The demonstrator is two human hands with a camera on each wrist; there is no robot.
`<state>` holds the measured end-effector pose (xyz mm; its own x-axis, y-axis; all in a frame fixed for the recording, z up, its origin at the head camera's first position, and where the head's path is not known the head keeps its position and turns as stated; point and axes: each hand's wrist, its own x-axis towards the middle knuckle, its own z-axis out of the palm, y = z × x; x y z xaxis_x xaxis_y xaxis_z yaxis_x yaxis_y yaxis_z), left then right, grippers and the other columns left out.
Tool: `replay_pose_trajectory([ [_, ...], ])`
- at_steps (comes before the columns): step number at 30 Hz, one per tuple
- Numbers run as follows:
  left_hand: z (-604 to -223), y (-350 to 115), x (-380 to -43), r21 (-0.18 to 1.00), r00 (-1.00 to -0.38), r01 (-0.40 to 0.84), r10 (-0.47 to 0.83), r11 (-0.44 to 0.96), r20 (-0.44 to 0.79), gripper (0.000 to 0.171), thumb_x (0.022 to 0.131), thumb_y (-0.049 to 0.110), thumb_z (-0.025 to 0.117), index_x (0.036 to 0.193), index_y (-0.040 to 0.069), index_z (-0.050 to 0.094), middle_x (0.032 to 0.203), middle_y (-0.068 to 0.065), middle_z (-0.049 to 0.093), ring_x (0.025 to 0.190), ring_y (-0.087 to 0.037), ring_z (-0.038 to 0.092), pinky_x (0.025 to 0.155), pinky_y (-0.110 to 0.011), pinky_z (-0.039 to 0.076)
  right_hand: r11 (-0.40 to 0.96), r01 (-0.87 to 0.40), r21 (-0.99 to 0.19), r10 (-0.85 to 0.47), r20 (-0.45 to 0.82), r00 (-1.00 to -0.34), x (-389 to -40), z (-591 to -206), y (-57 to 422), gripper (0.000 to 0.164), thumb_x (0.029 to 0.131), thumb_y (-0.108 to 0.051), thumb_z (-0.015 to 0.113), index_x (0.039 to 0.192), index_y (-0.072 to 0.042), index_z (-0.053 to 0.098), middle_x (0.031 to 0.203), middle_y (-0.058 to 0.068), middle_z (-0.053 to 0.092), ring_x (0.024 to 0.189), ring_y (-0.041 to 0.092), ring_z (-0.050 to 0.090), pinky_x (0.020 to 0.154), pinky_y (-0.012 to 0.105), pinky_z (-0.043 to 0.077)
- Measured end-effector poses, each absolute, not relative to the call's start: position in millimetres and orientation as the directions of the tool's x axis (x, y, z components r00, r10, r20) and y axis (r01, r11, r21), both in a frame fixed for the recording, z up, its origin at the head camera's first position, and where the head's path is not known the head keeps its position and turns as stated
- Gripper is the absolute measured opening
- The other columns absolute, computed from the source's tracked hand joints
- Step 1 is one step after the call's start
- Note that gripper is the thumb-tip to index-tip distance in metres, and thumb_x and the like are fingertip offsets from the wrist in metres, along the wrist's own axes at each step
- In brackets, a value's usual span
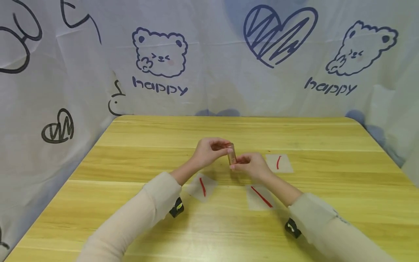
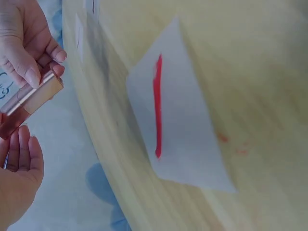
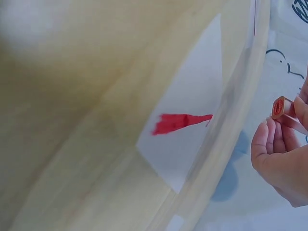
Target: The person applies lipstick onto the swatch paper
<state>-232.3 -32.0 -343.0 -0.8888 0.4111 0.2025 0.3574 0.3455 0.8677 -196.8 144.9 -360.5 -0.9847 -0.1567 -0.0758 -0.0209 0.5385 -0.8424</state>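
A shiny rose-gold lipstick tube [image 1: 232, 154] is held nearly upright above the middle of the table. My left hand [image 1: 208, 150] pinches its upper part between thumb and fingers. Lower down, my right hand [image 1: 253, 166] grips the tube near its base. In the left wrist view a seam crosses the lipstick tube [image 2: 30, 100], dividing a darker section from a paler one. Red shows on the end of the tube [image 3: 278, 108] in the right wrist view; whether this is a label or lipstick I cannot tell.
Three pieces of pale paper, each with a red stroke, lie on the wooden table [image 1: 209, 229]: one left [image 1: 194, 187], one front right [image 1: 253, 200], one farther right [image 1: 287, 164]. Small red marks [image 2: 223, 137] dot the wood. A white drawn-on cloth [image 1: 212, 69] hangs behind.
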Motion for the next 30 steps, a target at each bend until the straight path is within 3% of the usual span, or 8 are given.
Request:
replay_pose_trajectory([
  [9, -342, -27, -245, 0.852, -0.900, 0.361, 0.382, 0.379, 0.211, 0.028, 0.085, 0.012, 0.067, 0.110, -0.001, 0.066, 0.101, -0.017, 0.069, 0.089, -0.025, 0.068, 0.076, -0.025, 0.055, 0.493, 0.010, -0.870, -0.087, -0.061, -0.994, -216, -366, 137, 0.026, 0.080, -0.013, 0.072, 0.100, 0.004, 0.069, 0.094, 0.016, 0.071, 0.079, 0.012, 0.064, 0.071, 0.024, 0.054],
  [20, -352, -21, -258, 0.771, -0.854, 0.470, 0.441, 0.430, 0.275, 0.026, 0.084, 0.004, 0.065, 0.108, -0.005, 0.066, 0.103, -0.019, 0.069, 0.093, -0.027, 0.067, 0.078, -0.026, 0.055, 0.584, 0.010, -0.812, -0.024, -0.029, -0.999, -233, -374, 134, 0.026, 0.077, -0.012, 0.075, 0.097, 0.004, 0.069, 0.093, 0.017, 0.071, 0.084, 0.023, 0.067, 0.070, 0.025, 0.053],
  [30, -361, -15, -261, 0.759, -0.845, 0.478, 0.469, 0.442, 0.258, 0.025, 0.084, 0.003, 0.066, 0.107, -0.007, 0.066, 0.102, -0.020, 0.069, 0.092, -0.028, 0.067, 0.077, -0.025, 0.055, 0.637, 0.023, -0.770, -0.032, -0.056, -0.998, -239, -381, 137, 0.022, 0.078, -0.012, 0.074, 0.093, 0.004, 0.069, 0.093, 0.017, 0.071, 0.091, 0.028, 0.065, 0.084, 0.036, 0.051],
])
